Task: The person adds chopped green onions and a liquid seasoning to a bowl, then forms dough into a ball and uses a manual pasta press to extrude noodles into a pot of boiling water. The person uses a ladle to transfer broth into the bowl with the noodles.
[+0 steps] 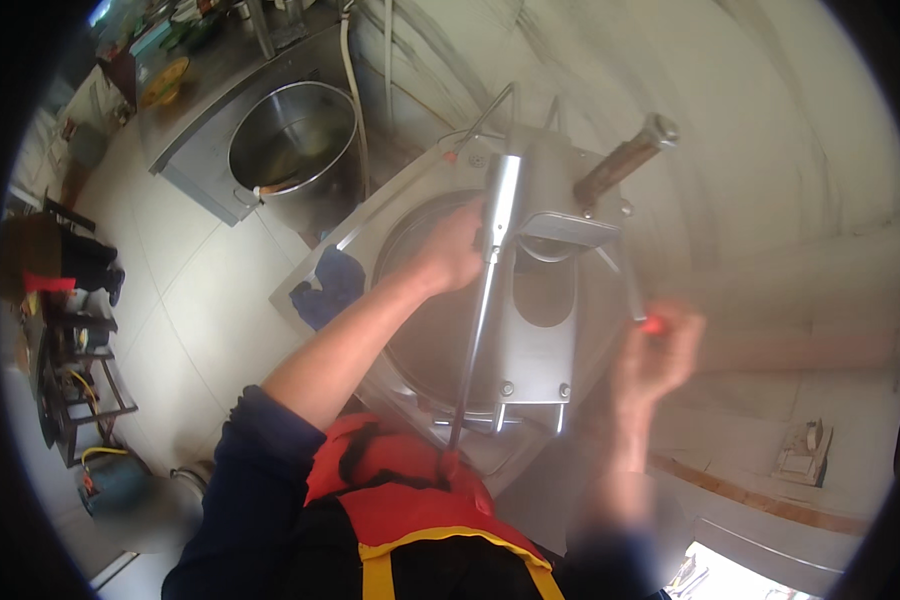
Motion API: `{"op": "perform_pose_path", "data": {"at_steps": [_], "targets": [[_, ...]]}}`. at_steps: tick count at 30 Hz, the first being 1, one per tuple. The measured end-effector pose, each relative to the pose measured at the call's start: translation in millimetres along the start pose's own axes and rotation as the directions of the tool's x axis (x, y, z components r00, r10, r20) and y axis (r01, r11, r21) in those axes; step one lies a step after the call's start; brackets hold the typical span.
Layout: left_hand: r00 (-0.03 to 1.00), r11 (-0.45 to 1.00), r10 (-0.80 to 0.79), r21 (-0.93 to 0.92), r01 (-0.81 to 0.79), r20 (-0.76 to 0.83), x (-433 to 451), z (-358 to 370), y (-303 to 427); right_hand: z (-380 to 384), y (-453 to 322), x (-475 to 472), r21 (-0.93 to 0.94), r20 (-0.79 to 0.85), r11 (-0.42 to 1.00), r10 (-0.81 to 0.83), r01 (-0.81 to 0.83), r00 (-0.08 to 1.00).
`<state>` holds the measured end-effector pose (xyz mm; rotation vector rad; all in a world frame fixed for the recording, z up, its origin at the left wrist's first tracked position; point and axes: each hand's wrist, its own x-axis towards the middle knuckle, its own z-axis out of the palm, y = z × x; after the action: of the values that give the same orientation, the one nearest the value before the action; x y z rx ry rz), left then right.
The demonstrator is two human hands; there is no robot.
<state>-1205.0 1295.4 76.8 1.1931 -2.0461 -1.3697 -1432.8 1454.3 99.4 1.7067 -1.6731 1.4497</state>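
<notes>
A stainless-steel press [540, 367], which looks like a noodle press, stands in front of me over a wide round pan [420, 330]. My right hand [660, 352], blurred, is closed around the red knob [652, 324] of a thin metal lever at the press's right side. On the other side my left hand [457, 244] reaches over the pan. Its fingers pass behind a bright steel sleeve [504, 195], so their grip is hidden. From that sleeve a long steel rod [475, 345] slopes down toward my red apron [435, 510]. A rusty cylindrical post [622, 165] rises at the back right.
A dark blue cloth [334, 289] lies on the left corner of the steel stand. Beyond it sits a large steel stockpot [300, 142] beside a metal counter [202, 172]. A marble-patterned wall [757, 187] borders the right. Stools [97, 360] and a gas cylinder [116, 484] stand far left.
</notes>
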Motion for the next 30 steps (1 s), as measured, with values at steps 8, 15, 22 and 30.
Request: {"op": "perform_pose_path", "data": {"at_steps": [8,15,22,30], "targets": [[0.999,0.993,-0.024,-0.115,0.02,-0.032,8.5,2.4,0.4,84.4,76.3,165.9,-0.292,0.072,0.88,-0.372,0.376,0.925],[0.992,0.996,-0.023,-0.081,0.033,0.12,-9.9,-8.6,8.4,154.8,157.7,129.0,-0.106,0.606,0.992,0.115,-0.064,0.787],[0.971,0.932,-0.17,-0.292,0.215,0.17,-12.1,3.7,3.2,70.9,76.8,169.2,-0.239,0.135,0.926,-0.265,0.291,0.955],[0.998,0.962,-0.047,-0.272,0.033,-0.046,-11.8,12.9,-7.9,44.3,7.0,-78.4,0.186,0.029,0.951,0.247,-0.248,0.969]]}}
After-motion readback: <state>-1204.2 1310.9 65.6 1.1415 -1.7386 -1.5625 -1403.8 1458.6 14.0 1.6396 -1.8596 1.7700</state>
